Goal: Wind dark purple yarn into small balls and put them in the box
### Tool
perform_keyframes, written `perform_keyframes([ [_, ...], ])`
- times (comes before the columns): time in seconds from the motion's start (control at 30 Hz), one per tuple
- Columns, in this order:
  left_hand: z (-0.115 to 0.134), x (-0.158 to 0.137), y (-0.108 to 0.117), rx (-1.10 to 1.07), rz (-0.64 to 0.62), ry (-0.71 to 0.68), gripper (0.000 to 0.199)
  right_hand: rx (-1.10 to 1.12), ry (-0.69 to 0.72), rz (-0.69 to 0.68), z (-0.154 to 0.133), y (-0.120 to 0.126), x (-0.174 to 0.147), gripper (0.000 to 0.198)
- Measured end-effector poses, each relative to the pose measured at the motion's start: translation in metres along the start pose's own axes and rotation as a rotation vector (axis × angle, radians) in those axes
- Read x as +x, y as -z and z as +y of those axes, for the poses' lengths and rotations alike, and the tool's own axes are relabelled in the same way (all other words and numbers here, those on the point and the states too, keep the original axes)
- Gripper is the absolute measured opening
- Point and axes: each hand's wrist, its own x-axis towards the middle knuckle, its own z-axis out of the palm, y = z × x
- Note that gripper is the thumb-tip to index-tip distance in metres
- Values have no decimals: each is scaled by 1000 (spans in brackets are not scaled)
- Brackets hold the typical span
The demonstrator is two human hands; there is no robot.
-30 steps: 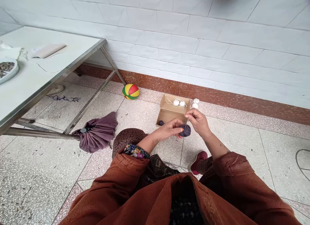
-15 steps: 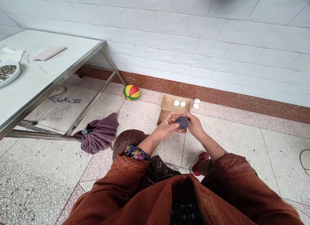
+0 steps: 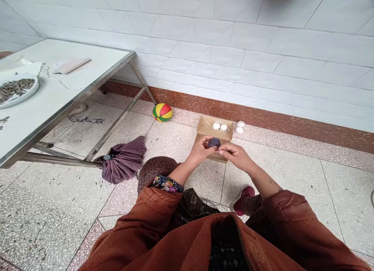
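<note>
My left hand [image 3: 200,151] is closed around a small dark purple-grey ball of yarn [image 3: 214,142], its fingers and thumb curled at the left and lower side. My right hand [image 3: 238,158] has thumb and forefinger pinched together at the ball's lower right; whatever lies between those fingertips is too small to make out. Both hands are held above an open cardboard box [image 3: 201,127] on the floor, covering part of it. Two white yarn balls [image 3: 216,125] with loose strands lie in its far half. More white balls [image 3: 239,129] rest just right of the box.
A white table [image 3: 96,55] with a metal frame stands at left, bearing a plate [image 3: 36,86] of dried brown pieces and a folded cloth [image 3: 73,65]. Below are a purple folded umbrella [image 3: 124,160], a colourful ball [image 3: 163,112] and a dark tangled cord [image 3: 86,119]. A tiled wall [image 3: 222,33] rises behind.
My right hand has drawn from the ball's far right side to its lower right and now pinches. The ball sits slightly further left in my left hand. The view has shifted a little left.
</note>
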Motion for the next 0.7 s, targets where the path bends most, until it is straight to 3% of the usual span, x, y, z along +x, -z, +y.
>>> perform_keyframes([
  [0.13, 1, -4, -5, 30, -174, 63, 45, -56, 54, 170, 4, 11, 4, 19],
  [0.27, 3, -9, -6, 16, -276, 111, 47, -138, 95, 228, 13, 13, 8, 18],
  [0.57, -2, -9, -8, -80, -278, 145, 42, -185, 79, 239, 16, 14, 9, 19],
  [0.7, 0, -11, -8, -144, -346, 146, 48, -170, 31, 270, 20, 12, 12, 20],
])
